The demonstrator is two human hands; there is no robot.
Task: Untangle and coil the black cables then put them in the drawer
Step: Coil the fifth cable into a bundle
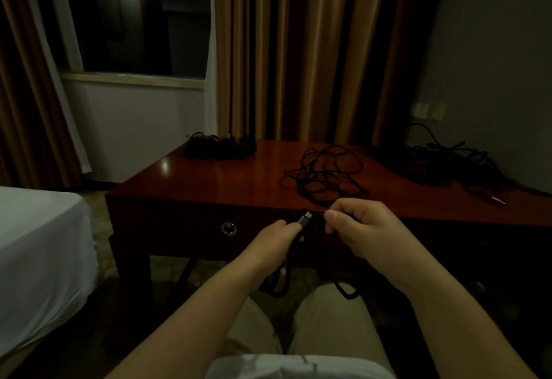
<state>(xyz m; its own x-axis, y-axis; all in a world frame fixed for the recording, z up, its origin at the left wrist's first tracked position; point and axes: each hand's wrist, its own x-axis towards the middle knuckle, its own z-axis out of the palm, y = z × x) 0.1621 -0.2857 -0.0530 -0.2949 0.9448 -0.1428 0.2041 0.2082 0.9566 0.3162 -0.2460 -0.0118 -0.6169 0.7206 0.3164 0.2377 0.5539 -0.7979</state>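
Note:
My left hand grips a black cable just behind its metal plug, in front of the desk's front edge. My right hand pinches the same cable close to the plug. The cable hangs in loops down between my knees. A tangled black cable lies on the red-brown desk. Coiled black cables sit at the desk's far left corner. Another dark tangle spreads over the right end. The drawer front with its ring pull is closed.
A bed with a white sheet stands to the left of the desk. Curtains and a dark window are behind it. A wall socket is on the right wall. My legs are under the hands.

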